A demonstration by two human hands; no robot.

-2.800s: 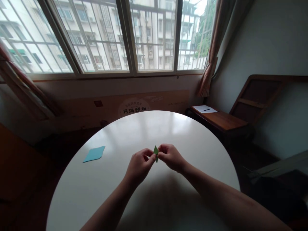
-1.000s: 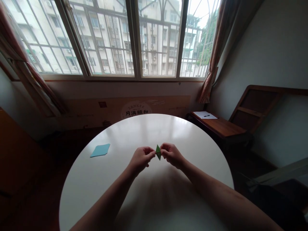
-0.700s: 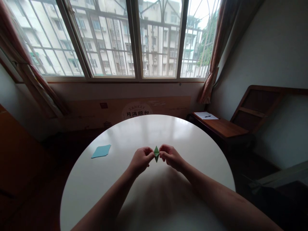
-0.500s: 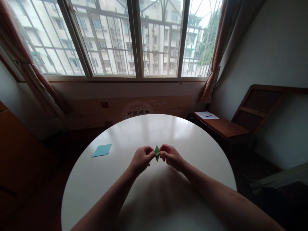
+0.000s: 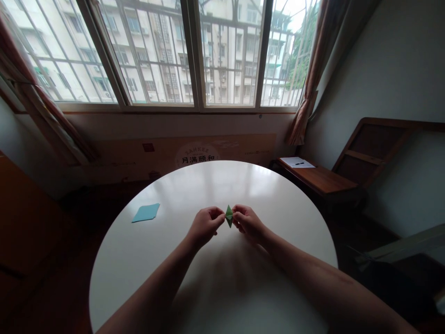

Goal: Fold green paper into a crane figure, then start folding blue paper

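Note:
A small green folded paper (image 5: 229, 216), pointed at top and bottom like a diamond, is held up between my two hands over the white table. My left hand (image 5: 207, 225) pinches its left side between thumb and fingers. On the other side, my right hand (image 5: 248, 221) grips the right edge in the same way, fingers curled. Parts of the paper under the fingertips are hidden.
Light blue paper squares (image 5: 146, 213) lie on the left of the round white table (image 5: 132, 273). Right of the table stands a wooden chair (image 5: 327, 180) with white paper (image 5: 295, 163) and a pen on it. A barred window is ahead.
The view has tilted slightly, so the scene sits a little higher. Both hands keep their pinch on the green folded paper, which leans slightly more.

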